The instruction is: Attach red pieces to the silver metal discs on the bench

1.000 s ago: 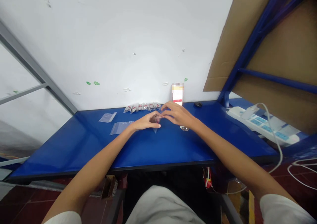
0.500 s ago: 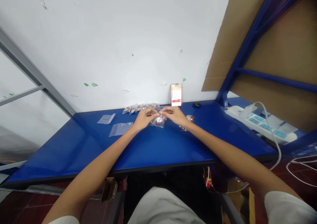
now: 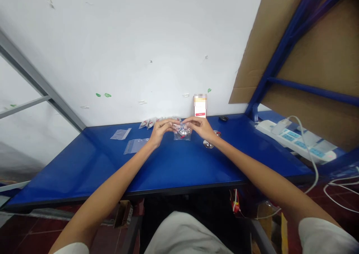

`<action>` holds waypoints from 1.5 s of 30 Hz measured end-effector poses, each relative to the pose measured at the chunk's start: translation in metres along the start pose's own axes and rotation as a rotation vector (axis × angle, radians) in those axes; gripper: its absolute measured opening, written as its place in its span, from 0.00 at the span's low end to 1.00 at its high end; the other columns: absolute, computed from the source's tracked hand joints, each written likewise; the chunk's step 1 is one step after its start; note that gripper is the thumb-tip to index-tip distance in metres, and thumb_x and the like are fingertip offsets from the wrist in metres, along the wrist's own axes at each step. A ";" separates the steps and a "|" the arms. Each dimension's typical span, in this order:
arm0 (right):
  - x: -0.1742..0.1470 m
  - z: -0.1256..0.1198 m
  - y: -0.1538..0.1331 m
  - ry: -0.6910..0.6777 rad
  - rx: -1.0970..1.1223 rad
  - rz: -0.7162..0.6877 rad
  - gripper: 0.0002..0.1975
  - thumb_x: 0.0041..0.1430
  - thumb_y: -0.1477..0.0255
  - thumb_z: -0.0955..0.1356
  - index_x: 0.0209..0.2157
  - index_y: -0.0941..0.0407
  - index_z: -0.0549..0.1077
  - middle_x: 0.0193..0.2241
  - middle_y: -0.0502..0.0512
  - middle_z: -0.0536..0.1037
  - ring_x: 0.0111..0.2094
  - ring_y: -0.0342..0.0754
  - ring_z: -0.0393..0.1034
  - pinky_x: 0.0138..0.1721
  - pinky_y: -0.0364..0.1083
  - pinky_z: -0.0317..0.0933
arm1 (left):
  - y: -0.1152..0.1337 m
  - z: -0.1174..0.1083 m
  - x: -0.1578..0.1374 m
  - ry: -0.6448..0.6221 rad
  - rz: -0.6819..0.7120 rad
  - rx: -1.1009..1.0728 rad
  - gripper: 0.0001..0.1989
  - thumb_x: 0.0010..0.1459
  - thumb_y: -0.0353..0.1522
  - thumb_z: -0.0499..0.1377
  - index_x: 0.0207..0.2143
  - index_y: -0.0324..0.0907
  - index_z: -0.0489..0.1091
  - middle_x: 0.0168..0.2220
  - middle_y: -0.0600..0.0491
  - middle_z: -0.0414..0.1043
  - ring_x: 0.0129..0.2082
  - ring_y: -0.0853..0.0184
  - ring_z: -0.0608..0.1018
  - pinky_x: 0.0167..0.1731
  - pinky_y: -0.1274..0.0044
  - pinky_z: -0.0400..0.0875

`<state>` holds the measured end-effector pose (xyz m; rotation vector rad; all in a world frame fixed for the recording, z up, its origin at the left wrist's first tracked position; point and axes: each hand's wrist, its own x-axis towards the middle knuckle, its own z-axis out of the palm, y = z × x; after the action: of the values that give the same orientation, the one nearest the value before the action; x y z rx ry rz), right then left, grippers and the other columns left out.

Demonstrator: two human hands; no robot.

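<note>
Between my hands is a small clear plastic bag point(image 3: 182, 132) with a shiny round metal piece with red marks inside. My left hand point(image 3: 162, 129) pinches the bag's upper left edge. My right hand point(image 3: 199, 127) grips its upper right edge, fingers bent over the top. Beside my right wrist lie shiny round metal pieces point(image 3: 208, 144), partly covered by the forearm. Two flat clear bags, one point(image 3: 121, 134) farther left and another point(image 3: 136, 146) close to my left wrist, rest on the blue table point(image 3: 179, 171). Behind my left hand stands a row of several filled bags point(image 3: 150, 122).
A phone point(image 3: 200, 106) with a lit screen leans on the white wall. Near it lies a small black round object point(image 3: 223, 118). On the right sit a white power strip point(image 3: 297, 140) with a cable and a blue metal frame point(image 3: 276, 59) backed by cardboard.
Both hands have shifted slightly up and away with the bag. The bag now hangs more squarely between them, and my fingers are spaced a little farther apart along its top.
</note>
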<state>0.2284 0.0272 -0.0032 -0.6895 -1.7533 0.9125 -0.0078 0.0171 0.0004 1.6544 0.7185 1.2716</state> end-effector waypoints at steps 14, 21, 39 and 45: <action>0.001 0.004 0.014 -0.062 -0.008 0.128 0.17 0.60 0.59 0.76 0.46 0.56 0.83 0.32 0.55 0.84 0.31 0.49 0.79 0.34 0.48 0.74 | -0.017 0.003 0.002 0.098 0.026 0.249 0.17 0.65 0.43 0.66 0.45 0.39 0.79 0.34 0.50 0.83 0.28 0.64 0.82 0.31 0.73 0.80; 0.004 -0.007 0.013 -0.039 -0.058 0.122 0.16 0.62 0.59 0.74 0.43 0.56 0.85 0.34 0.55 0.85 0.25 0.46 0.76 0.31 0.47 0.72 | -0.020 -0.003 0.004 -0.011 -0.017 0.239 0.16 0.61 0.42 0.70 0.43 0.39 0.81 0.36 0.48 0.84 0.35 0.60 0.85 0.36 0.72 0.81; -0.001 -0.010 0.003 -0.159 -0.135 -0.035 0.13 0.68 0.64 0.70 0.46 0.54 0.86 0.43 0.57 0.87 0.39 0.52 0.82 0.43 0.49 0.74 | -0.022 -0.005 0.004 0.056 -0.026 0.150 0.14 0.57 0.39 0.72 0.41 0.40 0.80 0.33 0.51 0.82 0.32 0.63 0.83 0.37 0.73 0.77; 0.002 -0.006 0.019 -0.105 -0.144 0.043 0.19 0.64 0.67 0.73 0.55 0.54 0.82 0.37 0.55 0.87 0.36 0.50 0.82 0.43 0.49 0.74 | -0.022 -0.001 0.004 0.052 -0.039 0.209 0.18 0.55 0.40 0.74 0.44 0.40 0.80 0.38 0.47 0.85 0.38 0.60 0.86 0.45 0.69 0.79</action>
<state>0.2341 0.0413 -0.0166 -0.7873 -1.9179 0.8706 -0.0061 0.0302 -0.0183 1.7699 0.9369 1.2500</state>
